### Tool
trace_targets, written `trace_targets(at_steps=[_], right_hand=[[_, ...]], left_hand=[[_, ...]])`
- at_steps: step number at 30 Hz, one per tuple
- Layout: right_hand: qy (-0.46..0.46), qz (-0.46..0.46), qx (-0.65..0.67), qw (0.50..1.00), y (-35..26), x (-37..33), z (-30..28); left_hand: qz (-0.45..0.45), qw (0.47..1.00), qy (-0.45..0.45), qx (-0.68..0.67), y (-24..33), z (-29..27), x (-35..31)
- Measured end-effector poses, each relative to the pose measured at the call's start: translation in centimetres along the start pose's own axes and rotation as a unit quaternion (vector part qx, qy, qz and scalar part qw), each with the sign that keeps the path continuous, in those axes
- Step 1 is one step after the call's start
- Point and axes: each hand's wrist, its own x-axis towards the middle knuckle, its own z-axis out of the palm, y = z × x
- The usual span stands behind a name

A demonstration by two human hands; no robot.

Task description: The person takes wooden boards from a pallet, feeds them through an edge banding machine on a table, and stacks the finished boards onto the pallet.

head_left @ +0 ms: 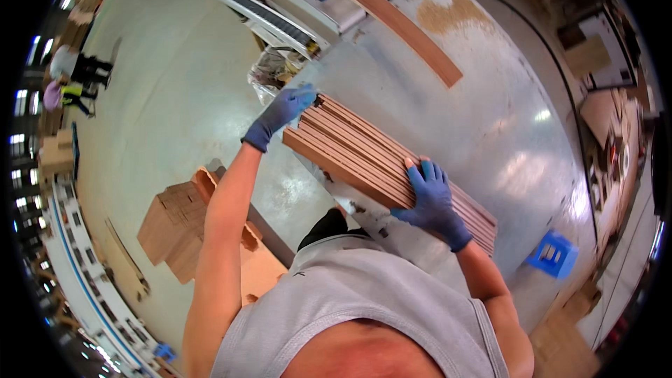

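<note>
A bundle of long brown wooden planks (357, 145), packed side by side with narrow edges up, lies slantwise on a grey metal table in front of me. My left hand (285, 113), in a blue glove, is at the far left end of the planks, fingers stretched out against that end. My right hand (432, 204), in a blue glove with bare fingertips, lies spread over the planks right of their middle. Its thumb points toward the near side. Neither hand is closed around a plank. The planks hide their own undersides.
A single long wooden strip (406, 24) lies at the table's (483, 119) far side, near sawdust (451, 12). A blue plastic box (553, 253) sits at right. Stacked boards (178, 220) stand at lower left; a rubbish bag (269, 73) is beyond my left hand. Two people (73, 77) are far left.
</note>
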Motion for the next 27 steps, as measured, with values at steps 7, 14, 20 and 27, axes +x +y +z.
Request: trace_targets(at_steps=[7,14,20,27], right_hand=[[0.149,0.064,-0.185,0.969,0.6,-1.3,7.3],[0.123,0.108,-0.204,0.965,0.1,-2.3,7.6],[0.105,0.157,-0.202,0.961,-0.5,-2.5,7.1],[0.136,0.143,-0.19,0.962,0.7,-4.4,7.3]], left_hand=[[-0.164,0.891,0.05,-0.421,-1.5,3.4,-1.6],[-0.143,0.868,0.049,-0.472,-0.7,5.7,-2.2],[-0.071,0.918,0.0,-0.39,-1.0,6.7,-1.8],[-0.095,0.931,-0.035,-0.351,3.5,7.1,-1.2]])
